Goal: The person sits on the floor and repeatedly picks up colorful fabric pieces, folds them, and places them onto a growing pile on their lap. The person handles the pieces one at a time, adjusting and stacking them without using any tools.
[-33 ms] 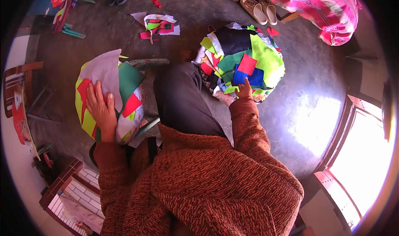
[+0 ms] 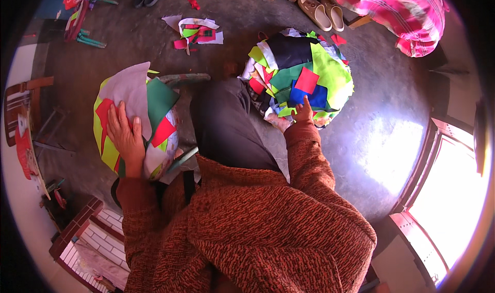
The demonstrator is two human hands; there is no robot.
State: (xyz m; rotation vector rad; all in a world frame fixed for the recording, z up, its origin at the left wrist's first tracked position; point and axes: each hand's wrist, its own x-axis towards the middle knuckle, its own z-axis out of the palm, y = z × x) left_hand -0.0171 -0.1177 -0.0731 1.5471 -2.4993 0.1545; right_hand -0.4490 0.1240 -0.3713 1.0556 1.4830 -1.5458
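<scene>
Layout, seen from above. The left hand (image 2: 125,136) lies flat on a stack of cloth pieces (image 2: 135,119) at the person's left. The right hand (image 2: 303,111) rests on the near edge of a heap of cloth scraps (image 2: 301,74) lying on the floor (image 2: 371,133) at the right. Between stack and heap lies the person's leg (image 2: 227,123) (extended forward). Behind the stack, farther off on the floor, sits a small cluster of scraps (image 2: 197,34). Behind the heap, a pair of slippers (image 2: 322,12) lies beside a bed (image 2: 397,9), partly under its edge. A window (image 2: 454,190) stands at far right.
</scene>
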